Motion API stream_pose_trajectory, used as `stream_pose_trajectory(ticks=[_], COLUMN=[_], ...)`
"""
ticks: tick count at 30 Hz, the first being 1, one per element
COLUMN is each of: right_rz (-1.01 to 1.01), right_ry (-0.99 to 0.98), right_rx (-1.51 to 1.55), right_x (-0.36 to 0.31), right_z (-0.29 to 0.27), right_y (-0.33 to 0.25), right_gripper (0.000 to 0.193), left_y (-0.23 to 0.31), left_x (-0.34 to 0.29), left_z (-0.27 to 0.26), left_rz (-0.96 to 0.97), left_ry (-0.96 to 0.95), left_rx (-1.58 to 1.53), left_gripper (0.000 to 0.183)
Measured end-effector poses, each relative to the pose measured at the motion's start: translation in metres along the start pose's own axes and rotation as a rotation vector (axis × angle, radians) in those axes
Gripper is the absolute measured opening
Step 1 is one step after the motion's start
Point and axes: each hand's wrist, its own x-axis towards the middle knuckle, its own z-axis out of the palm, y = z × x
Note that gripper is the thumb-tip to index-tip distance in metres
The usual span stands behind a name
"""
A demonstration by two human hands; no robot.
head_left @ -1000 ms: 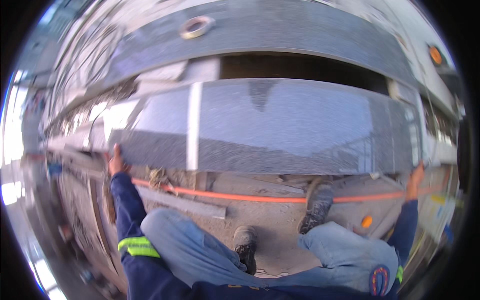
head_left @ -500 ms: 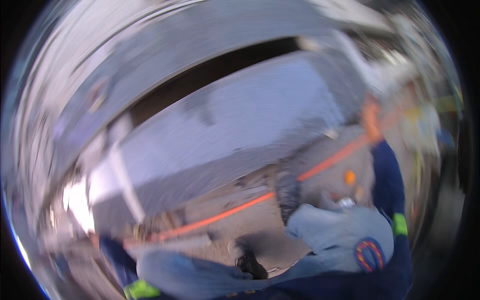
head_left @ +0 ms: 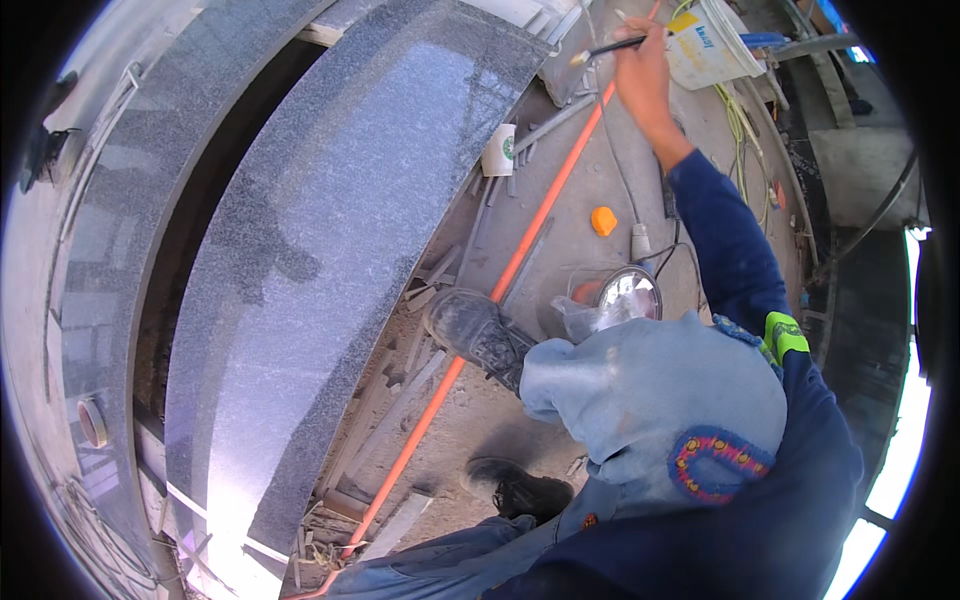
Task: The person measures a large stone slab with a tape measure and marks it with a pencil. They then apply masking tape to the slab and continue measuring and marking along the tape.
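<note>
At the top right, my right hand is closed around a thin paintbrush with a dark handle and pale tip. Its tip points left, toward the far end of a polished grey stone slab, and stays apart from the slab. Right beside the hand stands a white bucket with a yellow and blue label. Below my outstretched arm, a round metal can sits on the floor by my knee, with clear plastic against it. My left hand is out of the picture.
An orange hose runs along the floor beside the slab and passes by my boot. A white paper cup, an orange cap, cables and wood scraps lie around. A tape roll rests on the slab at far left.
The view has turned and become sharp. My right hand now shows at the top right beside the bucket with the paintbrush in it. My left sleeve has gone out of the picture.
</note>
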Motion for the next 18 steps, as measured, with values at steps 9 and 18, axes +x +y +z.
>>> stream_pose_trajectory(ticks=[9,18], right_rz=[-0.775,-0.488], right_ry=[-0.516,-0.38], right_rx=[0.608,0.573], right_x=[-0.144,-0.11], right_z=[0.018,-0.023], right_y=[-0.25,-0.229], right_gripper=[0.029,0.032], left_y=[0.27,0.335], left_x=[-0.136,-0.135], left_z=[0.094,0.115], left_rz=[0.054,-0.465], left_ry=[-1.602,-1.376], left_rx=[-0.793,-0.748], left_gripper=[0.058,0.03])
